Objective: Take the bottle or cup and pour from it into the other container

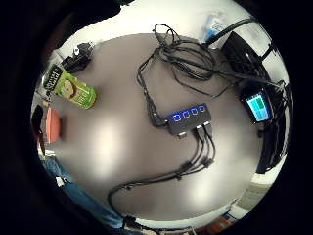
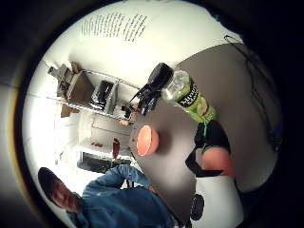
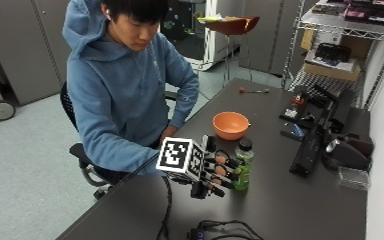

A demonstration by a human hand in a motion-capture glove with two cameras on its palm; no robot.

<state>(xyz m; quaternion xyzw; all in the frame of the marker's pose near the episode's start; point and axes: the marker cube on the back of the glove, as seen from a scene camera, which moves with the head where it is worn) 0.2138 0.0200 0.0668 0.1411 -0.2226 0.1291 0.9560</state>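
Right hand [image 3: 212,172], gloved, sits low over the dark table [image 3: 292,200], just beside the green bottle [image 3: 242,170]. Fingers [image 3: 220,170] reach toward the bottle's side; whether they touch it or wrap it cannot be told from the outside view, since the hand covers the near side of the bottle. In the thumb side palm view the bottle [image 2: 190,97] stands close to the palm with a fingertip [image 2: 216,161] alongside its lower part; in the little finger side palm view it [image 1: 73,90] shows at the edge of the table [image 1: 117,147], with no finger around it.

Bottle stands upright on the table, dark cap on, green label.

Orange bowl [image 3: 231,125] rests on the table beyond the bottle, apart from it, nearer the person in the blue hooded top [image 3: 122,95]. Same bowl [image 2: 147,140] seen in the thumb side palm view.

On the table near the hand: a black hub with blue lights [image 1: 188,119] and a tangle of black cables [image 1: 186,63]. A small lit screen [image 1: 257,106] sits at the table's far side. Black devices [image 3: 312,135] line the edge by the wire shelf [image 3: 338,50].
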